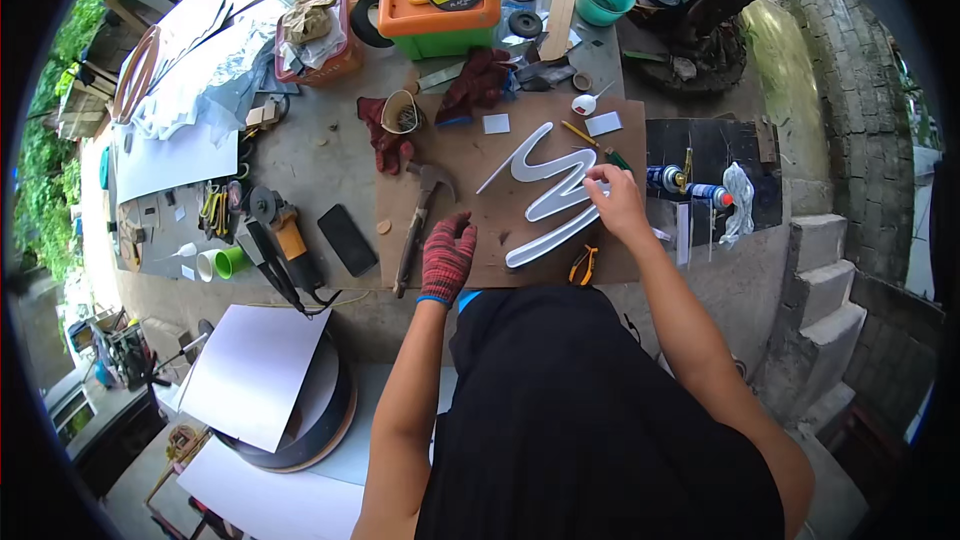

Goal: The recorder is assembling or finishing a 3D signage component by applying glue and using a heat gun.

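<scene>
My left hand [447, 258], in a red-and-black knit glove, hovers over a brown board [420, 240], fingers loosely bent and apart, holding nothing visible. Beside it lies a hammer [410, 245]. My bare right hand [614, 202] has its fingertips pinched on a white, script-like channel shape [550, 170] with several curving strokes. Orange-handled pliers [582, 268] lie below that shape. A yellow pencil [580, 132], a small white card [604, 123] and a green tool [617, 159] are just above my right hand.
A phone [347, 240] and angle grinder [288, 237] lie left. Spray cans [712, 195] lie right, near concrete steps [820, 290]. An orange-and-green toolbox [435, 20], red gloves [470, 90] and a cup of nails [402, 112] sit behind. White sheets [250, 370] rest lower left.
</scene>
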{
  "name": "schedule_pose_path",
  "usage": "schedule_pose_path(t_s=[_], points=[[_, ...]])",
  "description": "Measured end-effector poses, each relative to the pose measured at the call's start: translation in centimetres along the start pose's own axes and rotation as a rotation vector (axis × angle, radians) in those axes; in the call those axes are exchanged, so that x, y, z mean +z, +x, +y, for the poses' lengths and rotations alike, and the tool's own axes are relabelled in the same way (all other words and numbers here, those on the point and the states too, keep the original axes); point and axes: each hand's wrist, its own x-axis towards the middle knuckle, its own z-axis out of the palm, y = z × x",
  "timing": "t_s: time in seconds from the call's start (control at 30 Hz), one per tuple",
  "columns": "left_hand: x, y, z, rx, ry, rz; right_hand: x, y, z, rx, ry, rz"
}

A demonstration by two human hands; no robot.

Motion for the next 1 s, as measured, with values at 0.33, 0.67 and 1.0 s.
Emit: schedule_pose_path(t_s=[0.33, 0.67, 1.0], points=[[0.0, 12.5, 6.8, 0.058, -0.074, -0.122, 3.0, 8.4, -1.8, 0.028, -0.168, 0.08], [3.9, 16.8, 8.0, -0.003, 0.08, -0.343, 4.7, 11.3, -1.4, 0.131, -0.2, 0.041], [4.9, 17.8, 9.8, -0.067, 0.261, -0.284, 5.1, 12.3, -1.0, 0.216, -0.078, 0.019]])
